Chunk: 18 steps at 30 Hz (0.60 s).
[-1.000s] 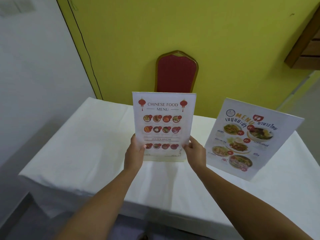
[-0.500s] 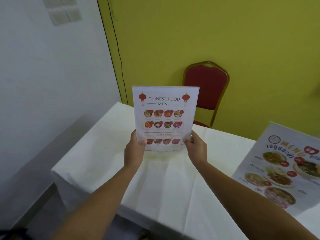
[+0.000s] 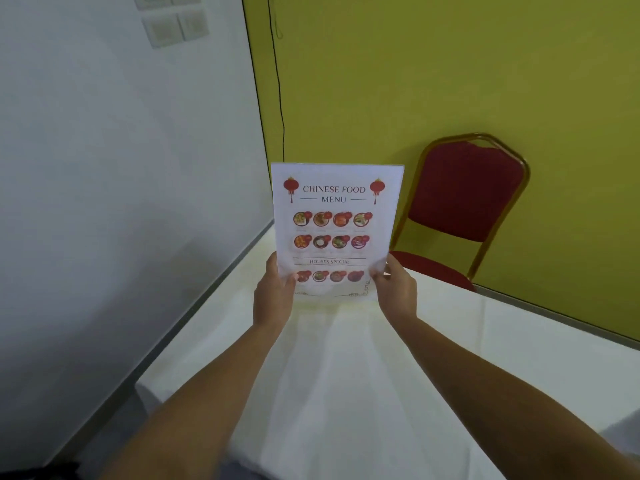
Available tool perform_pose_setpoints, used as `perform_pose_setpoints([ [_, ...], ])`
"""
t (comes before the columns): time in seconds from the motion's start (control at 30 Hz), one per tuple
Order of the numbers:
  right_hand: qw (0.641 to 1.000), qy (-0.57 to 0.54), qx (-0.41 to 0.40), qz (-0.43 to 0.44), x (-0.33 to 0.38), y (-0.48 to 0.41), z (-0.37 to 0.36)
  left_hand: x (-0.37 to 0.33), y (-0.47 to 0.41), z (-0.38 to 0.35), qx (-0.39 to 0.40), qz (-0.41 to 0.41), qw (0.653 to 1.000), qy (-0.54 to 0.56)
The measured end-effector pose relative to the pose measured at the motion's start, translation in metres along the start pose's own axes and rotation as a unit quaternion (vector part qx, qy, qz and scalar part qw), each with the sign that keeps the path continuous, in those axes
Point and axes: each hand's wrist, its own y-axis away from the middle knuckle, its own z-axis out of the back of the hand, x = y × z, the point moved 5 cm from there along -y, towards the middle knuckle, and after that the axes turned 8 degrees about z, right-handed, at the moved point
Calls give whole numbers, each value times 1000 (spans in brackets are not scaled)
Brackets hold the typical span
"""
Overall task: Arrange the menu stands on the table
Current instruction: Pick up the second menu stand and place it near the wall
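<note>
White-clothed table [image 3: 346, 393] beside grey wall [image 3: 104, 168], yellow wall [image 3: 450, 64].

- A white wall [image 3: 104, 150] on the left carries pale switch plates [image 3: 175, 24].
- A yellow-green wall [image 3: 433, 64] stands behind.
- A red chair [image 3: 465, 192] with a gold frame sits at the white-clothed table's [image 3: 346, 375] far edge.

Just 1 view here, head-worn, looking forward and down along both forearms, close over the near end of the white-clothed table [image 3: 346, 393]. It faces the room corner where grey wall [image 3: 104, 168] meets yellow wall [image 3: 433, 71].
</note>
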Motion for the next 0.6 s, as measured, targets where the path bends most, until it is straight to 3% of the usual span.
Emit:
perform_pose_setpoints([
  [0.6,998,35,34,34,12,-84,-88,31,-97,14,-11,50,998,27],
])
